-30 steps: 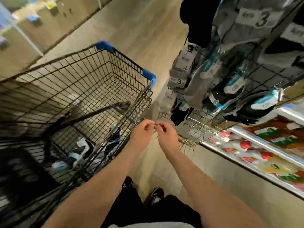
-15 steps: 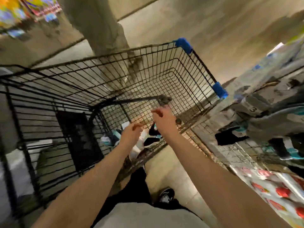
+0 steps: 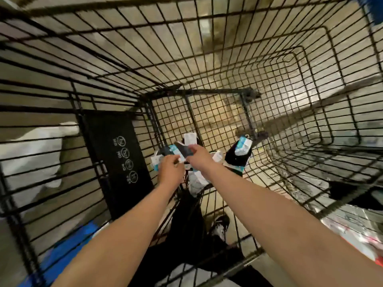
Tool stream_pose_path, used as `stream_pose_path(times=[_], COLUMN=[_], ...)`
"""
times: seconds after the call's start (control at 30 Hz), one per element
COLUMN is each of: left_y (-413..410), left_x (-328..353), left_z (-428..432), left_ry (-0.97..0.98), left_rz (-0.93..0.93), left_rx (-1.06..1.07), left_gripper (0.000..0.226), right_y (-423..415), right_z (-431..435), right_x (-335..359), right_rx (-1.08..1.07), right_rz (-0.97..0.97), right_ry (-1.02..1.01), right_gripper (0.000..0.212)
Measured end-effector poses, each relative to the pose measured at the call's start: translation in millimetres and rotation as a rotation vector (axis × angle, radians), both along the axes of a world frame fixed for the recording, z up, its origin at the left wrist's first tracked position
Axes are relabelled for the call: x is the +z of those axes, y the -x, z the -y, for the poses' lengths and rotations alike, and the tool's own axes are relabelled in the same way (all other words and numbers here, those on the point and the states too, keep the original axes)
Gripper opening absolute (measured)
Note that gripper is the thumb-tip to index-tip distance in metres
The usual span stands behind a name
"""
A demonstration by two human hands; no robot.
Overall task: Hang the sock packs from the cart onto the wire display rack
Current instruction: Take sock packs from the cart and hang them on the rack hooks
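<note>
A: Both hands have gone down from rim height, half a second ago, into the black wire shopping cart (image 3: 228, 59), and our head view has swung off the rack to look straight into the basket.

B: How do we do this pick well?

A: We lift one pack clear of the heap by its card top, so nothing else drags along.

B: And our fingers?

A: Our right hand (image 3: 199, 159) pinches the dark sock pack with the teal-and-white card label (image 3: 180, 150), closed on its edge. Our left hand (image 3: 170, 170) has fingers curled at the pack's near edge; whether they grip or only touch, we cannot tell.

B: Where does it sit?

A: Just above the heap of white and black sock packs (image 3: 196, 180) at the cart's near end, beside the black plastic seat flap with white icons (image 3: 118, 160). Another black pack with a blue-and-white label (image 3: 240, 152) lies to the right.
</note>
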State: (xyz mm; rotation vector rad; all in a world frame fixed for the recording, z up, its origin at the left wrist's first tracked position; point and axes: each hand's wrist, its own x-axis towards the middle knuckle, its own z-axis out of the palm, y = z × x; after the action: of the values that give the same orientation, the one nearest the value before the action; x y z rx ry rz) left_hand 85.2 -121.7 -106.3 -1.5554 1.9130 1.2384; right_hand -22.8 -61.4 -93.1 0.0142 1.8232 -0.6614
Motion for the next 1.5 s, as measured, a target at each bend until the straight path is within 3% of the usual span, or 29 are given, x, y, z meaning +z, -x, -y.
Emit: stream_pose_path(times=[0.1,0.17,0.3,0.4,0.5,0.57,0.7,0.77,0.87,0.97,1.07,1.2,1.37,1.5], left_y=[-11,-14,-14,-11,-6,2,22,28,35,36,28,24,21,15], left_x=[-21,-24,-22,-12,-1,8,7,9,20,25,23,23,-5,-41], left_z=[4,4,3,6,9,9,9,8,11,16,24,38,39,35], left_ry=[0.065,0.04,-0.042,0.001,0.034,-0.089,-0.428,-0.561,-0.647,-0.51,-0.316,-0.085,-0.022,-0.035], left_rz=[-0.008,-0.059,-0.142,-0.179,-0.207,-0.171,-0.185,-0.229,-0.307,-0.324,-0.269,-0.174,-0.049,-0.034], left_rx=[-0.022,0.029,0.19,0.222,0.323,0.435,0.671,0.74,0.878,0.997,0.934,0.67,0.412,0.404], left_gripper=[0.031,0.031,0.034,0.028,0.015,0.017,0.076,0.069,0.061,0.047,0.04,0.042,0.034,0.034], right_y=[-16,-25,-28,-19,-4,5,11,8,-2,-8,-8,1,6,-1], right_z=[14,20,19,13,5,1,-7,-13,-22,-29,-32,-27,-7,6], right_x=[-28,-45,-65,-49,-29,-13,16,27,42,51,51,24,-19,-70], right_rx=[0.131,0.131,-0.058,-0.154,-0.459,-0.627,-0.796,-0.805,-0.653,-0.459,-0.249,-0.346,-0.4,-0.157], right_rz=[0.007,-0.023,-0.149,-0.231,-0.265,-0.208,-0.049,0.034,0.158,0.3,0.366,0.067,-0.009,-0.123], right_ry=[0.023,0.026,-0.023,0.006,0.048,0.071,0.109,0.131,0.106,0.05,-0.004,-0.077,-0.087,-0.184], right_gripper=[0.063,0.065,0.045,0.039,0.038,0.04,0.036,0.033,0.029,0.029,0.017,0.02,0.034,0.049])
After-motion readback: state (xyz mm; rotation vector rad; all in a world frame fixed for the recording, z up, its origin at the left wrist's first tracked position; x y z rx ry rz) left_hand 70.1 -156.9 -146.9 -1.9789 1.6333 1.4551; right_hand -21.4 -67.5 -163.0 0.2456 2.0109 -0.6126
